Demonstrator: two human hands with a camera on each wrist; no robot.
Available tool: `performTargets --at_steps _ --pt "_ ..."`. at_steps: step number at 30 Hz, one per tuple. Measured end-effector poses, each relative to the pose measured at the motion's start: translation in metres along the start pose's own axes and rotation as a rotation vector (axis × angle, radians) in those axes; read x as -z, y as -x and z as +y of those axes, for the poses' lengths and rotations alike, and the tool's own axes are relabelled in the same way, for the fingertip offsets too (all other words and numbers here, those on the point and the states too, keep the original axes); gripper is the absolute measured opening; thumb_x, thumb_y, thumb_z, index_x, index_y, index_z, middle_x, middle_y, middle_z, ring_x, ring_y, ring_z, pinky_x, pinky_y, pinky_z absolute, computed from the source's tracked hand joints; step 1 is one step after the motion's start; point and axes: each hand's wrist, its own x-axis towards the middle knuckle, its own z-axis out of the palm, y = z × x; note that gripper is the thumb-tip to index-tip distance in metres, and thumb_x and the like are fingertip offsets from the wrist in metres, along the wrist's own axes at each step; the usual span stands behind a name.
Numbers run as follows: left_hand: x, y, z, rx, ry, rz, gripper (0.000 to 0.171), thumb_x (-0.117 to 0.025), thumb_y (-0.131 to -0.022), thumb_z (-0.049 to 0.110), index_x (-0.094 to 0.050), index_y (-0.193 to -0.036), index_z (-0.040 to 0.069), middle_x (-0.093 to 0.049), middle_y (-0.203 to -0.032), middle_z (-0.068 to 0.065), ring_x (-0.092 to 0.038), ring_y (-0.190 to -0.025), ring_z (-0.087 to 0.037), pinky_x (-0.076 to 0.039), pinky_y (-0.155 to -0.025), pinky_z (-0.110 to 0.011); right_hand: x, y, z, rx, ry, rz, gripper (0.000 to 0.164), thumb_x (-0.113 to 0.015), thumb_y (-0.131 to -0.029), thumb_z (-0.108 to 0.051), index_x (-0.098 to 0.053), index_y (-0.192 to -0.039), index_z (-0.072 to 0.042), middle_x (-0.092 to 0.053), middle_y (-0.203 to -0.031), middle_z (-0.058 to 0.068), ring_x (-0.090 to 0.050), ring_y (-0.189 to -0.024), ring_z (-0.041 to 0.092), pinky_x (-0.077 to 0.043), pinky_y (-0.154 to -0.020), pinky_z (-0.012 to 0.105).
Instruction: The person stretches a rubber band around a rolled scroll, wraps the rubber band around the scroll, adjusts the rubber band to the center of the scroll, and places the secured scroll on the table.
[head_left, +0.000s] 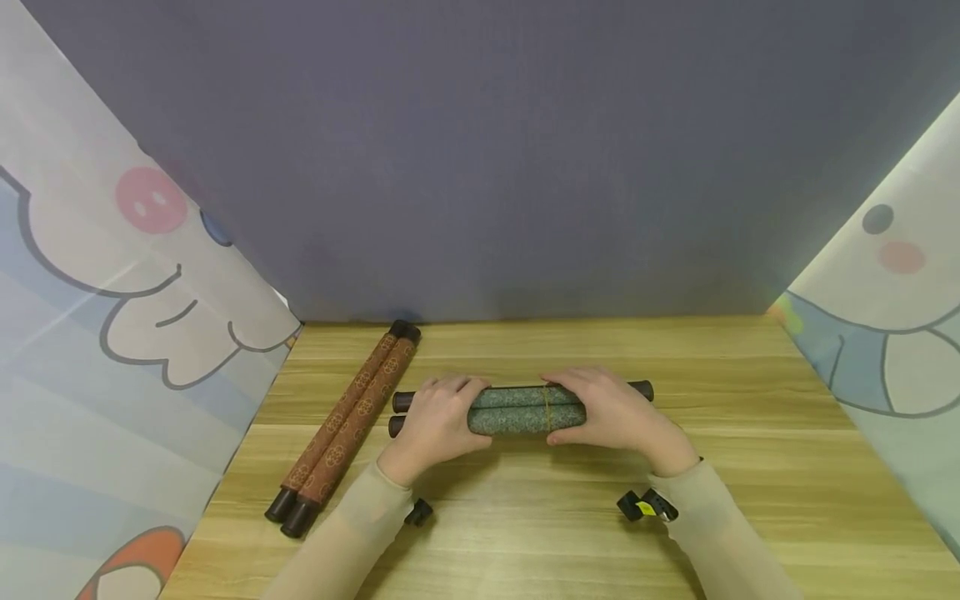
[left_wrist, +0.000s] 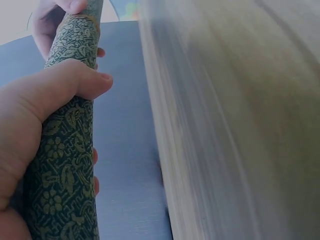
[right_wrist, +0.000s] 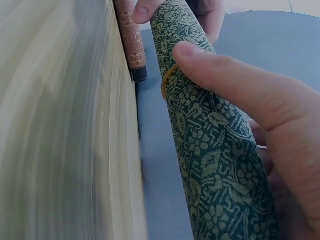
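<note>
A green patterned scroll (head_left: 510, 420), rolled from both ends into two parallel rolls with dark end knobs, lies crosswise in front of the person. The left hand (head_left: 442, 417) grips its left part, thumb on the near side and fingers over the far side. Its right part is held the same way by the right hand (head_left: 611, 412). Between the hands, close to the right thumb, a thin yellowish band (right_wrist: 167, 82) circles the rolls. In the left wrist view, fingertips show past the edge of the green cloth (left_wrist: 65, 165). Both palms hide parts of the rolls.
A second scroll, reddish brown with flower medallions (head_left: 352, 417) and black knobs, lies slantwise at the left of the wooden table (head_left: 540, 517). Behind the table rises a grey panel (head_left: 525, 167). Cartoon-printed curtains (head_left: 97, 292) hang at both sides.
</note>
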Motion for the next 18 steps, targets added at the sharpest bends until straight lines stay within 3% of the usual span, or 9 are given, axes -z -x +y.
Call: performTargets --at_steps 6,13,18 --pt "-0.001 0.004 0.0 0.004 0.005 -0.012 0.084 -0.103 -0.066 0.047 -0.072 -0.137 0.014 -0.076 -0.129 -0.01 -0.072 -0.12 -0.034 -0.053 -0.106 -0.068 -0.006 0.004 0.001 0.006 0.02 0.015 0.084 -0.099 -0.079 -0.048 -0.068 -0.146 -0.006 -0.073 -0.138 0.012 -0.07 -0.124 0.037 -0.053 -0.107 0.062" --pt "-0.005 0.006 -0.001 -0.017 -0.014 0.004 0.081 -0.103 -0.064 0.046 -0.074 -0.132 0.013 -0.077 -0.122 -0.009 -0.074 -0.113 -0.033 -0.056 -0.104 -0.059 -0.011 0.005 0.003 0.014 0.031 0.008 0.083 -0.098 -0.079 -0.05 -0.069 -0.145 -0.008 -0.074 -0.137 0.011 -0.07 -0.124 0.037 -0.053 -0.107 0.062" --pt "-0.005 0.006 -0.001 -0.011 -0.019 -0.009 0.081 -0.102 -0.064 0.045 -0.074 -0.133 0.013 -0.077 -0.122 -0.01 -0.074 -0.112 -0.034 -0.056 -0.104 -0.059 -0.01 0.004 0.002 0.016 0.029 0.003 0.083 -0.097 -0.08 -0.051 -0.069 -0.145 -0.008 -0.073 -0.138 0.011 -0.069 -0.125 0.037 -0.052 -0.108 0.063"
